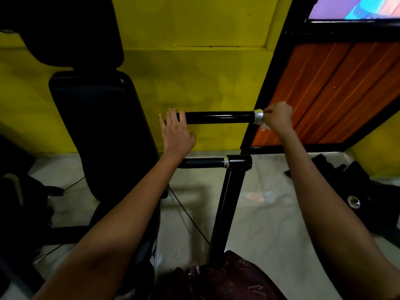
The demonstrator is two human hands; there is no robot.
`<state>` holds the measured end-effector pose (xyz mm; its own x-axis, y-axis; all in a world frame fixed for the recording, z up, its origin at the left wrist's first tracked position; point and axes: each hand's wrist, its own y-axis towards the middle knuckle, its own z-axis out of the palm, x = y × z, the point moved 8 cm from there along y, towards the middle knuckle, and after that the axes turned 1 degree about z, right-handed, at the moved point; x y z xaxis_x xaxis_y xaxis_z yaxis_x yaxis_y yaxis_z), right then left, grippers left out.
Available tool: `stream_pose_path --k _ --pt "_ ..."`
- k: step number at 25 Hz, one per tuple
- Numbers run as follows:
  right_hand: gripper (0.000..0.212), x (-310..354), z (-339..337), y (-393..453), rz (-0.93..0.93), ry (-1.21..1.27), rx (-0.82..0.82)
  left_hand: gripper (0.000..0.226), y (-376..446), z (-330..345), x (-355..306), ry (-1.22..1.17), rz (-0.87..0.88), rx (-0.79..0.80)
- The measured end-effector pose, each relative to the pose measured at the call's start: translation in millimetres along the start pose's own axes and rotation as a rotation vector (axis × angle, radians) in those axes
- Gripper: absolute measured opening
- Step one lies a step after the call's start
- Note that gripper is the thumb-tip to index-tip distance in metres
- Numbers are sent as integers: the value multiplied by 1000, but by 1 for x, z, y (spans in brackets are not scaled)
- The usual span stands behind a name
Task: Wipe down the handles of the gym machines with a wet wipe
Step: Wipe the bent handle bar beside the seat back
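Observation:
A black horizontal handle (pixel 218 117) with a silver ring (pixel 258 116) at its right end runs across the middle of the view. My left hand (pixel 176 131) holds the handle's left end, fingers over the top and thumb beneath. My right hand (pixel 278 116) is curled around the right end beside the silver ring, gripping a white wet wipe (pixel 264 126) whose edges show at the fingers. A second, lower black handle (pixel 203 163) with its own silver ring joins a black upright post (pixel 225 204).
A black padded seat back (pixel 101 131) stands at the left against a yellow wall (pixel 194 68). An orange slatted panel in a black frame (pixel 337 92) is at the right. Dark bags (pixel 350 191) lie on the pale tiled floor; a thin cable (pixel 186 211) crosses it.

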<state>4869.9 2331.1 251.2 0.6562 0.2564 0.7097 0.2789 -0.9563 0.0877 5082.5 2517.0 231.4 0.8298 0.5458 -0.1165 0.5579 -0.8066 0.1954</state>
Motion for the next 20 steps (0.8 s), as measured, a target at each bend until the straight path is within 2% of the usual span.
stream_pose_path --k 3,5,8,12,16,20 --pt "11 -45 22 -26 445 763 145 85 -2 -1 -30 83 150 -19" --pt "19 -48 28 -34 465 1002 148 88 0 0 -52 51 245 -15" --pt "29 -35 19 -16 347 960 82 85 7 10 -67 33 283 81" --pt "32 -42 25 -18 384 878 153 84 6 17 -68 113 304 39" --pt "31 -38 14 -9 295 858 144 86 8 19 -67 117 306 27" --pt "26 -43 24 -22 354 934 153 87 6 21 -69 137 298 22"
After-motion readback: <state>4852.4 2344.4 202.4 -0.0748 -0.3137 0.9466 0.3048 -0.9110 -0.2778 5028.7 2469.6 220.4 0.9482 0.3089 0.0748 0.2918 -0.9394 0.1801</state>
